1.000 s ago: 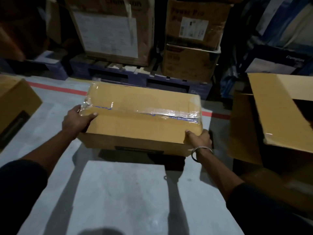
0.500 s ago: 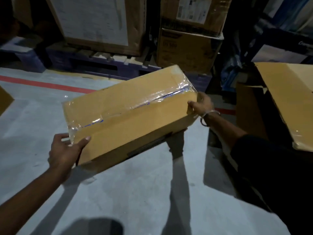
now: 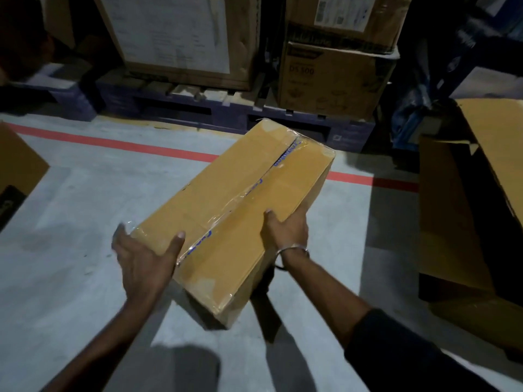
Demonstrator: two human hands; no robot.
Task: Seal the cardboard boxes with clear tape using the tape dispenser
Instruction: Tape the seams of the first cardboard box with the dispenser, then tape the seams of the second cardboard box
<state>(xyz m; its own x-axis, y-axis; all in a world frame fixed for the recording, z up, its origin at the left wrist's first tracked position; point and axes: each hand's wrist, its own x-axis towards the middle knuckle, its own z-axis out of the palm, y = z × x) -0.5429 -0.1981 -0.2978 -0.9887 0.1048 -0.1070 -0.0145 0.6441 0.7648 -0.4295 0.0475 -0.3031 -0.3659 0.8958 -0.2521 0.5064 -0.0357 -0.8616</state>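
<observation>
A long brown cardboard box (image 3: 226, 193) is held over the grey floor, its length running from near me toward the far right. Clear tape with blue print (image 3: 249, 193) runs along its top seam and wraps over both ends. My left hand (image 3: 147, 258) grips the near left corner, thumb on top. My right hand (image 3: 285, 230), with a metal bangle at the wrist, holds the right long edge, fingers over the top. No tape dispenser is in view.
An open cardboard box (image 3: 481, 193) with raised flaps stands at the right. Another box (image 3: 17, 171) pokes in at the left edge. Stacked cartons (image 3: 336, 77) sit on dark pallets (image 3: 198, 111) behind a red floor line (image 3: 113, 144).
The box has been swung round from lying crosswise to pointing away from me. My left hand went to the near corner and my right hand slid from the far end to the long side.
</observation>
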